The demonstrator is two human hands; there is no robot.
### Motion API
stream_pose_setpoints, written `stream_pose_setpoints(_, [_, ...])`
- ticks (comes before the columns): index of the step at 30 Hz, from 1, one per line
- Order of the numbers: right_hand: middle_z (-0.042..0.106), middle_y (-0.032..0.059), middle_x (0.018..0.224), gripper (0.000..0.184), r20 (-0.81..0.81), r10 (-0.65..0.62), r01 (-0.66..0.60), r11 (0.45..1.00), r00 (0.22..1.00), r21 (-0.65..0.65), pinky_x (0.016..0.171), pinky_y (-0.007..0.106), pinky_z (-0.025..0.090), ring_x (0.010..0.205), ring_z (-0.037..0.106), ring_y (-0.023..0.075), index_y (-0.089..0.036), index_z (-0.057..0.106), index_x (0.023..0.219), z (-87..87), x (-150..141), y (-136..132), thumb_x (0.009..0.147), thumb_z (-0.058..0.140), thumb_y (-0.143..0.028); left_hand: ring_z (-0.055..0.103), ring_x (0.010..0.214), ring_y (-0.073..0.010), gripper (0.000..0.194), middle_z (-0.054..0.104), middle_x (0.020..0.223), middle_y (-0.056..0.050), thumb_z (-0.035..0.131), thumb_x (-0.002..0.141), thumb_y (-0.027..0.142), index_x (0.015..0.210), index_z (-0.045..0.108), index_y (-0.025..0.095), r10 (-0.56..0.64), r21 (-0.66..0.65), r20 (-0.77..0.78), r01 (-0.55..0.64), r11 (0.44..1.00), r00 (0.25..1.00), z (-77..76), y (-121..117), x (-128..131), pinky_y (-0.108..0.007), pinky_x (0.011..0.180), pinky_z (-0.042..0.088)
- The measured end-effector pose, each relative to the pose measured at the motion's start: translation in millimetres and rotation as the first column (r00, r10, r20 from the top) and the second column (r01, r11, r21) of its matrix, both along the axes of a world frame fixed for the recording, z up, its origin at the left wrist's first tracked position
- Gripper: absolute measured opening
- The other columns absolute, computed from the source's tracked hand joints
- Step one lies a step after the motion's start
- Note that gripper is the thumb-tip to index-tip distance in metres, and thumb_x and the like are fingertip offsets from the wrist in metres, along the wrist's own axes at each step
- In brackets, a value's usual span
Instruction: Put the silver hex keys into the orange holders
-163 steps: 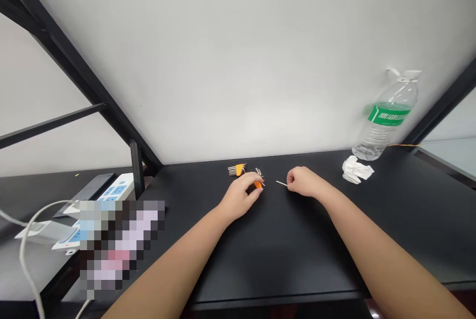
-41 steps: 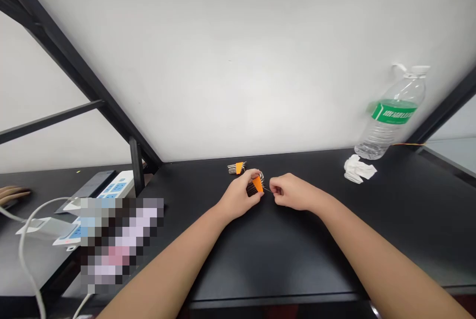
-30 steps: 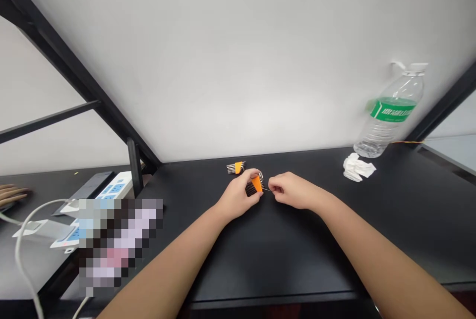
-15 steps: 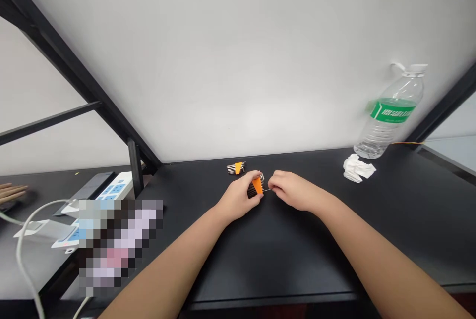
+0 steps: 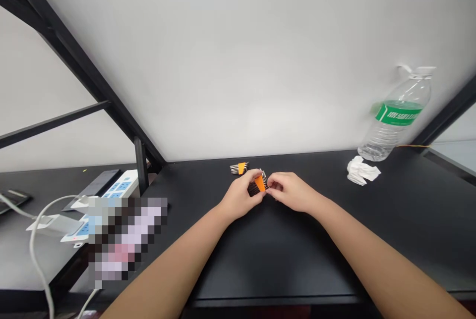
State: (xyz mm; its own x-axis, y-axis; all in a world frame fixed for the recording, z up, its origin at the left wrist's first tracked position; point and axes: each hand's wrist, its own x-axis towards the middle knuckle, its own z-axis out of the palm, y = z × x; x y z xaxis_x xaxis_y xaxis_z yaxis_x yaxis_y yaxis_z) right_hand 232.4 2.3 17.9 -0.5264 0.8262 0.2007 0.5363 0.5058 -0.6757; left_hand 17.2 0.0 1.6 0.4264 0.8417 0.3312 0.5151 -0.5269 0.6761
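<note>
My left hand (image 5: 238, 197) grips a folding hex key set with an orange holder (image 5: 259, 184), its dark keys fanned out beside my thumb. My right hand (image 5: 288, 192) pinches in against that set from the right, fingertips nearly meeting my left hand. The thin loose hex key it held before is now hidden inside those fingers. A second small hex key set with an orange holder (image 5: 238, 168) lies on the black table (image 5: 282, 269) just beyond my hands, untouched.
A clear plastic water bottle with a green label (image 5: 396, 121) stands at the back right, beside a crumpled white tissue (image 5: 362, 171). A white power strip (image 5: 119, 190) with cables sits on a lower surface at the left, behind a black frame post (image 5: 141, 165).
My right hand has moved left, right up against the set, and the thin key has gone from view between my fingers. The left hand stays in place.
</note>
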Motion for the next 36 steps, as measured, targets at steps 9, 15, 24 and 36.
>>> stream_pose_setpoints(9, [0.063, -0.0005, 0.072, 0.024, 0.224, -0.002, -0.020, 0.995, 0.975, 0.098, 0.061, 0.027, 0.035, 0.064, 0.054, 0.0130, -0.019, 0.056, 0.066, -4.5, 3.7, 2.9, 0.090, 0.058, -0.020, 0.065, 0.115, -0.0221, 0.054, 0.067, 0.125, -0.006, 0.070, 0.081, 0.023, 0.132, 0.050, 0.026, -0.050, -0.049, 0.012, 0.051, 0.998, 0.999, -3.6, -1.0, 1.9, -0.038, 0.103, 0.053])
stream_pose_setpoints(15, [0.064, 0.0048, 0.108, 0.025, 0.212, -0.099, 0.085, 0.994, 0.972, 0.073, 0.065, 0.028, 0.043, 0.082, 0.060, 0.0173, -0.023, 0.060, 0.106, -7.0, 9.2, 2.1, 0.084, 0.069, -0.030, 0.068, 0.110, -0.0238, 0.061, 0.069, 0.123, -0.007, 0.070, 0.081, 0.025, 0.137, 0.048, 0.027, -0.023, -0.072, -0.068, 0.018, 0.997, 0.997, 0.1, -2.9, 2.2, -0.039, 0.098, 0.054])
stream_pose_setpoints(24, [0.062, 0.0087, 0.124, 0.040, 0.219, 0.019, -0.051, 0.988, 0.975, 0.145, 0.099, 0.042, 0.045, 0.116, 0.055, 0.0263, -0.024, 0.059, 0.124, -19.4, -0.3, 7.1, 0.085, 0.069, -0.029, 0.061, 0.123, -0.0273, 0.062, 0.064, 0.135, -0.009, 0.065, 0.086, 0.024, 0.145, 0.044, 0.024, -0.060, -0.059, -0.194, 0.049, 0.997, 0.979, 1.2, 0.0, 2.4, -0.043, 0.105, 0.049])
stream_pose_setpoints(36, [0.062, 0.0084, 0.125, 0.022, 0.190, -0.131, 0.113, 0.989, 0.973, 0.100, 0.093, 0.040, 0.049, 0.113, 0.057, 0.0256, -0.022, 0.068, 0.108, -33.2, 9.9, 22.6, 0.090, 0.058, -0.030, 0.068, 0.071, -0.0215, 0.019, 0.068, 0.075, -0.001, 0.071, 0.081, 0.049, 0.091, 0.073, 0.033, -0.237, -0.458, -0.337, 0.061, 0.887, 0.911, 9.1, -192.1, -12.8, -0.033, 0.064, 0.054])
